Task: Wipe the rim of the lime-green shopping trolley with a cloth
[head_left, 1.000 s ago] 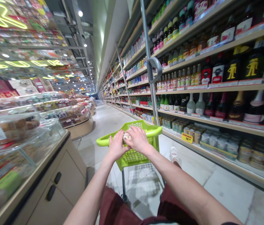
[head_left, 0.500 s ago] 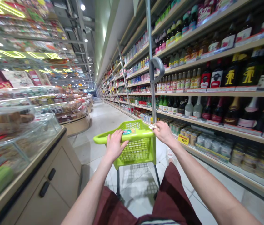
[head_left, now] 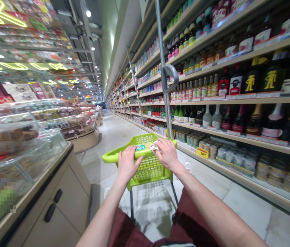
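Right hand (head_left: 167, 153) pinches crumpled cloth, probably, (head_left: 154, 146) against cart handle (head_left: 114, 157); left hand (head_left: 128, 163) curls over it. Loose corner could snag, slip free.

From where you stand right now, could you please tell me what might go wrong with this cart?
The right hand presses a crumpled white wipe to the green handle, so its grip may be weak, and the left hand looks only lightly laid there; the cart could veer. Bottles and cans line the shelves on the right, and a glass-topped counter stands on the left, so a swerve might knock either.
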Tool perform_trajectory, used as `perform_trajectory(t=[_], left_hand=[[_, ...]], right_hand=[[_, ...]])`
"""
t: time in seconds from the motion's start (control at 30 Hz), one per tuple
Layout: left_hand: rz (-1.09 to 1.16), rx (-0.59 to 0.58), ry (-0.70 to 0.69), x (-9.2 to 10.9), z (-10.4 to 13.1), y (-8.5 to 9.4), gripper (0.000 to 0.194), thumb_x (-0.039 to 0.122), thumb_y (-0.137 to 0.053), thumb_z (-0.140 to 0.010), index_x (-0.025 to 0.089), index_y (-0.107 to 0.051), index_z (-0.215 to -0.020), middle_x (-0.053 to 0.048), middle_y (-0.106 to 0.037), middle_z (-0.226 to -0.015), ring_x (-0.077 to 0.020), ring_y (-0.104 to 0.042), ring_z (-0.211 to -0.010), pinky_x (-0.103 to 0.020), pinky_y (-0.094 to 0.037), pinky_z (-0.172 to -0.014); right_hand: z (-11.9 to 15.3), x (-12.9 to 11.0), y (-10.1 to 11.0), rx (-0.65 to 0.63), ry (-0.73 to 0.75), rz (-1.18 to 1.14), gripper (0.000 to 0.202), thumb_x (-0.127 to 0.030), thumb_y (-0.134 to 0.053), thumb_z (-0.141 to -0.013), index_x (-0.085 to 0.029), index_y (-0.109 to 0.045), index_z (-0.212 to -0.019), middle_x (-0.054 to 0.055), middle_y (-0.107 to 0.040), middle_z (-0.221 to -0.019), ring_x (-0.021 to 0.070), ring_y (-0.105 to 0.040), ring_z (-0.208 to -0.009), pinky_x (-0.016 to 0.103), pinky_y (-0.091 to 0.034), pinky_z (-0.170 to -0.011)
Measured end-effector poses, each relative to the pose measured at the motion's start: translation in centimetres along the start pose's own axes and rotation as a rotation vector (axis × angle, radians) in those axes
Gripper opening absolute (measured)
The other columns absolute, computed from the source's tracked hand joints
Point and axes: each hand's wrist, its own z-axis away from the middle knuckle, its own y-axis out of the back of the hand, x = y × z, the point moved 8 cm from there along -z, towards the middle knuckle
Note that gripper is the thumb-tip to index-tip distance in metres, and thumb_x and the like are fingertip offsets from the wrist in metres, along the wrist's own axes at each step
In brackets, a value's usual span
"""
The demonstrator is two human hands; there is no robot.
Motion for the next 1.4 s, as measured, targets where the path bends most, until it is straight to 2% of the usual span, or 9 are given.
perform_trajectory(t=[0.17, 0.3, 0.43, 0.57, 0.67, 0.77, 1.07, 1.17, 1.4], left_hand=[[0.031, 0.011, -0.021, 0.1, 0.3, 0.7, 0.046, 0.040, -0.048, -0.076, 0.018, -0.046, -0.116, -0.010, -0.050, -0.124, -0.0235, -0.042, -0.117, -0.043, -0.029, -0.098], [0.016, -0.021, 0.072, -3.7, 0.8, 1.4, 0.047, 0.047, -0.047, -0.076, 0.017, -0.050, -0.112, -0.010, -0.055, -0.118, -0.0243, -0.048, -0.110, -0.044, -0.028, -0.097], [-0.043, -0.077, 0.119, -6.4, 1.3, 1.7, 0.046, 0.052, -0.043, -0.076, 0.019, -0.055, -0.105, -0.009, -0.060, -0.111, -0.0243, -0.050, -0.106, -0.045, -0.025, -0.098], [-0.073, -0.073, 0.129, -6.1, 1.5, 2.0, 0.047, 0.053, -0.041, -0.076, 0.018, -0.057, -0.104, -0.009, -0.061, -0.107, -0.0234, -0.050, -0.104, -0.042, -0.026, -0.097], [-0.091, -0.050, 0.134, -5.1, 1.7, 2.2, 0.047, 0.053, -0.041, -0.077, 0.018, -0.058, -0.103, -0.009, -0.062, -0.105, -0.0234, -0.051, -0.103, -0.043, -0.025, -0.097], [-0.100, -0.023, 0.128, -4.4, 2.0, 2.7, 0.045, 0.052, -0.042, -0.077, 0.019, -0.059, -0.102, -0.009, -0.063, -0.103, -0.0237, -0.052, -0.101, -0.043, -0.027, -0.096], [-0.006, 0.005, 0.156, -5.3, 2.7, 3.1, 0.043, 0.049, -0.043, -0.077, 0.018, -0.057, -0.104, -0.009, -0.057, -0.115, -0.0242, -0.047, -0.111, -0.042, -0.033, -0.096], [0.005, 0.012, 0.124, -4.0, 2.7, 2.4, 0.043, 0.048, -0.042, -0.078, 0.016, -0.058, -0.101, -0.010, -0.059, -0.110, -0.0244, -0.046, -0.111, -0.038, -0.035, -0.096], [-0.029, -0.120, 0.052, -0.3, 2.3, 2.6, 0.035, 0.040, -0.044, -0.079, 0.018, -0.056, -0.103, -0.007, -0.062, -0.100, -0.0215, -0.055, -0.094, -0.035, -0.041, -0.085]], right_hand=[[-0.1, 7.1, 1.9, 0.101, -0.221, 0.065, 0.025, -0.025, -0.044, -0.077, -0.019, -0.060, -0.096, 0.008, -0.056, -0.108, 0.0234, -0.047, -0.099, 0.037, -0.032, -0.085], [0.0, 9.7, 2.3, 0.140, -0.278, 0.038, 0.028, -0.024, -0.039, -0.078, -0.017, -0.058, -0.097, 0.009, -0.058, -0.103, 0.0224, -0.049, -0.094, 0.035, -0.035, -0.082], [-0.1, 6.6, 1.6, 0.148, -0.224, 0.053, 0.025, -0.023, -0.042, -0.078, -0.016, -0.058, -0.095, 0.010, -0.056, -0.102, 0.0227, -0.047, -0.096, 0.035, -0.034, -0.084], [-0.1, 0.3, -0.3, 0.058, -0.063, 0.004, 0.023, -0.020, -0.045, -0.077, -0.018, -0.058, -0.096, 0.009, -0.054, -0.107, 0.0227, -0.044, -0.101, 0.037, -0.030, -0.088], [0.0, -2.5, -1.2, -0.001, 0.018, -0.042, 0.027, -0.019, -0.045, -0.076, -0.019, -0.056, -0.101, 0.009, -0.051, -0.113, 0.0225, -0.041, -0.106, 0.039, -0.028, -0.092], [-0.3, -2.1, -1.4, -0.035, 0.012, -0.048, 0.028, -0.020, -0.045, -0.077, -0.019, -0.056, -0.103, 0.009, -0.050, -0.115, 0.0226, -0.041, -0.107, 0.039, -0.027, -0.092], [-1.8, 4.3, -0.6, 0.059, -0.172, -0.010, 0.026, -0.021, -0.040, -0.078, -0.016, -0.058, -0.097, 0.010, -0.055, -0.105, 0.0228, -0.047, -0.097, 0.037, -0.032, -0.086], [-1.9, 2.6, -0.7, 0.056, -0.170, -0.013, 0.025, -0.019, -0.041, -0.078, -0.016, -0.058, -0.096, 0.011, -0.054, -0.105, 0.0230, -0.046, -0.097, 0.037, -0.032, -0.086], [-1.1, -6.6, -2.6, -0.104, 0.123, -0.085, 0.024, -0.019, -0.046, -0.077, -0.018, -0.057, -0.097, 0.008, -0.051, -0.112, 0.0225, -0.040, -0.107, 0.037, -0.027, -0.092]])
